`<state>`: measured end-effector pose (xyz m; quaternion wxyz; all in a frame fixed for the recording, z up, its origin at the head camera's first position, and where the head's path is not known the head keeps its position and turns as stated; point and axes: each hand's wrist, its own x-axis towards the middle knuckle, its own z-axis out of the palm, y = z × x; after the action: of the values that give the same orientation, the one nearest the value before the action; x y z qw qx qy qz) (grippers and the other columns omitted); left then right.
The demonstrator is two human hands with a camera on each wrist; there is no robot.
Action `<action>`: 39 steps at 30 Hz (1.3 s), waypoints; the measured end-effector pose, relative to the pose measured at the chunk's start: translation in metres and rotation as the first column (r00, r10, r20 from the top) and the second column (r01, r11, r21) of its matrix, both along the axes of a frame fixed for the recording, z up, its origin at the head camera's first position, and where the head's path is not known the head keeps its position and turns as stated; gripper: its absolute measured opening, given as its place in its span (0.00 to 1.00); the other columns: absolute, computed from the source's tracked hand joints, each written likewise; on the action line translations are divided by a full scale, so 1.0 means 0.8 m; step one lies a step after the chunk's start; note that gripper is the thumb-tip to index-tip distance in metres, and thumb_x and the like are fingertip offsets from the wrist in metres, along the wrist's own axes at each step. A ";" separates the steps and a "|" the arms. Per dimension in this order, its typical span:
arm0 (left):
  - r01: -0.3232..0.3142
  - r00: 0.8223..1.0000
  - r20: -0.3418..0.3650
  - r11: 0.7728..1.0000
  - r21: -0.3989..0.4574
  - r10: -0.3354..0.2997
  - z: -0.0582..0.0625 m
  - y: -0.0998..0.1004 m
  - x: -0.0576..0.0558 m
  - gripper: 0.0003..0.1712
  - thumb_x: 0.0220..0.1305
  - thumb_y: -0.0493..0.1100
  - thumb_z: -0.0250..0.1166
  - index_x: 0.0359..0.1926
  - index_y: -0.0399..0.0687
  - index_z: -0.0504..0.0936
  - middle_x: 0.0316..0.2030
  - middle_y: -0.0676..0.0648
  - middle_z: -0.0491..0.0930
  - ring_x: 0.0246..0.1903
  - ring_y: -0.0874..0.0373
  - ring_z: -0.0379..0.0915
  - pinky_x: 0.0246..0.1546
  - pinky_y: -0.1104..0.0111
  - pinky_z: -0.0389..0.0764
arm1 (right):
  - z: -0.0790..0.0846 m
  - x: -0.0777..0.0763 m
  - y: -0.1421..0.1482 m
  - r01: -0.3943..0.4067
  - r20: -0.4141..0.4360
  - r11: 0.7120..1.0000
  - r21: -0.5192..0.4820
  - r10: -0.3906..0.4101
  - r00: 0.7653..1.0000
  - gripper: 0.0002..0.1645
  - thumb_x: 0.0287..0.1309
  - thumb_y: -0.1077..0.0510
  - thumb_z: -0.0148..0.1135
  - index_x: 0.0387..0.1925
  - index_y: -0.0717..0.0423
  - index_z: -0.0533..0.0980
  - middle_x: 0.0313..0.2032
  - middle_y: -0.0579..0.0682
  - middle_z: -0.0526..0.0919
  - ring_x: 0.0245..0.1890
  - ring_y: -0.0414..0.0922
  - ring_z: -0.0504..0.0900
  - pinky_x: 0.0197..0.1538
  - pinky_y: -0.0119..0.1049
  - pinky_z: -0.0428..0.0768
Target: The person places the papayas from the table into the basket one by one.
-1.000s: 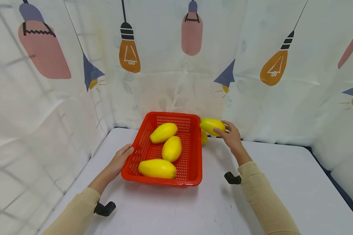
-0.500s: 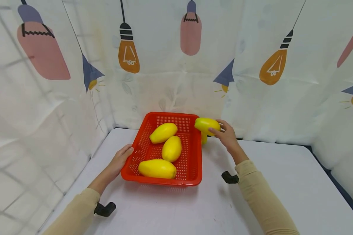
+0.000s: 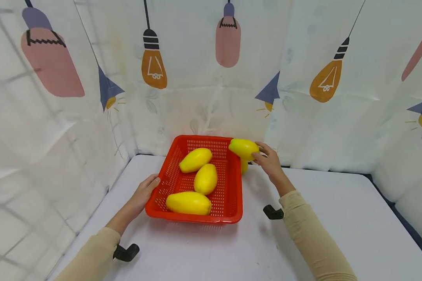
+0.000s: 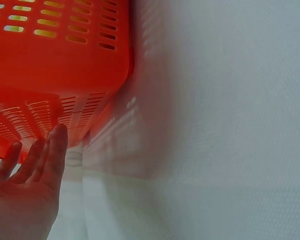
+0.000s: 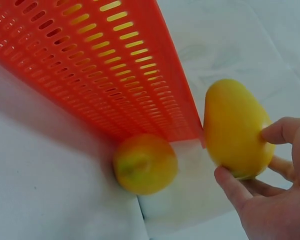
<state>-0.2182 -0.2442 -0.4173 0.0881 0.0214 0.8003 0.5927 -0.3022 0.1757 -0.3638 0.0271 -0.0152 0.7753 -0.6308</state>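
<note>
White surface [image 3: 337, 218] carries the red basket [image 3: 232, 203], left hand [image 3: 142, 193] flat against its left wall, fingers straight. Right hand [image 3: 269, 162], fingers curled round a yellow mango [image 3: 242, 148], holds it over the basket's far right corner; another mango [image 5: 145, 164] lies outside, below.

Three mangoes [image 3: 205, 178] in basket [image 3: 232, 203]

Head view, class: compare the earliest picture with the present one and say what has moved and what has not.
The right hand, gripping a yellow fruit, has carried it left, over the red basket's far right corner. The left hand stays on the basket's left wall; the three fruits inside and the one on the table are unmoved.
</note>
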 end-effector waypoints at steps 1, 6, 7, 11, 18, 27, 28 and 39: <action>0.001 1.000 0.000 1.000 -0.002 -0.001 0.000 0.000 0.001 0.33 0.74 0.59 0.44 0.69 0.42 0.60 0.55 0.36 0.71 0.43 0.64 0.73 0.45 0.76 0.77 | -0.004 -0.002 0.001 0.001 -0.007 1.000 -0.007 -0.001 1.000 0.33 0.67 0.58 0.55 0.71 0.51 0.60 0.69 0.59 0.63 0.63 0.58 0.73 0.61 0.44 0.74; -0.005 1.000 0.004 1.000 -0.006 0.005 -0.002 0.000 0.005 0.33 0.75 0.59 0.43 0.69 0.41 0.60 0.56 0.35 0.71 0.43 0.64 0.73 0.45 0.77 0.77 | -0.014 -0.008 0.002 -0.013 -0.069 1.000 0.006 0.013 0.998 0.31 0.66 0.55 0.57 0.69 0.50 0.63 0.68 0.57 0.66 0.63 0.56 0.73 0.58 0.39 0.76; -0.005 1.000 0.001 1.000 -0.007 0.005 -0.002 0.000 0.006 0.33 0.75 0.58 0.43 0.69 0.41 0.60 0.56 0.35 0.71 0.43 0.64 0.73 0.45 0.77 0.77 | -0.015 -0.007 0.002 -0.016 -0.081 1.000 0.008 0.016 0.997 0.31 0.66 0.55 0.58 0.69 0.50 0.64 0.67 0.57 0.66 0.63 0.56 0.73 0.58 0.40 0.77; -0.008 1.000 -0.005 1.000 -0.006 0.008 -0.001 0.000 0.006 0.33 0.75 0.59 0.43 0.68 0.41 0.61 0.55 0.35 0.71 0.42 0.64 0.74 0.45 0.77 0.77 | -0.017 -0.007 -0.002 -0.031 -0.108 0.999 0.013 0.032 0.994 0.31 0.65 0.53 0.60 0.68 0.50 0.65 0.67 0.57 0.68 0.63 0.56 0.73 0.60 0.45 0.76; 0.001 1.000 0.011 1.000 -0.016 -0.001 0.002 -0.001 0.007 0.34 0.75 0.60 0.43 0.69 0.42 0.59 0.58 0.34 0.70 0.44 0.64 0.73 0.45 0.77 0.77 | -0.016 -0.009 -0.009 -0.020 -0.114 0.999 0.032 0.024 0.993 0.31 0.64 0.51 0.61 0.66 0.48 0.66 0.65 0.55 0.70 0.61 0.54 0.75 0.61 0.47 0.75; 0.006 1.000 0.008 1.000 -0.018 -0.006 0.004 -0.001 0.006 0.34 0.75 0.60 0.43 0.70 0.42 0.58 0.59 0.34 0.69 0.45 0.63 0.73 0.45 0.77 0.77 | -0.013 -0.011 -0.017 -0.007 -0.104 1.000 -0.026 0.004 0.995 0.33 0.62 0.51 0.63 0.66 0.54 0.66 0.64 0.58 0.70 0.61 0.57 0.74 0.61 0.52 0.74; 0.005 1.000 0.009 1.000 -0.019 -0.005 0.004 -0.001 0.006 0.34 0.75 0.60 0.43 0.70 0.42 0.58 0.59 0.34 0.69 0.45 0.63 0.73 0.45 0.77 0.77 | -0.013 -0.011 -0.018 -0.010 -0.104 1.000 -0.029 0.007 0.995 0.33 0.62 0.51 0.63 0.66 0.54 0.66 0.64 0.59 0.70 0.61 0.57 0.74 0.62 0.52 0.74; 0.009 1.000 0.015 1.000 -0.015 -0.009 0.004 0.001 0.004 0.35 0.75 0.60 0.42 0.71 0.42 0.57 0.59 0.33 0.69 0.44 0.64 0.74 0.45 0.77 0.77 | -0.015 -0.012 -0.011 -0.013 -0.127 0.999 0.032 0.017 0.992 0.33 0.62 0.51 0.63 0.66 0.55 0.66 0.65 0.58 0.70 0.60 0.55 0.75 0.60 0.49 0.76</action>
<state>-0.2150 -0.2436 -0.4141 0.0969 0.0199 0.8039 0.5864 -0.3114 0.1672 -0.3754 -0.0176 -0.0608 0.7851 -0.6161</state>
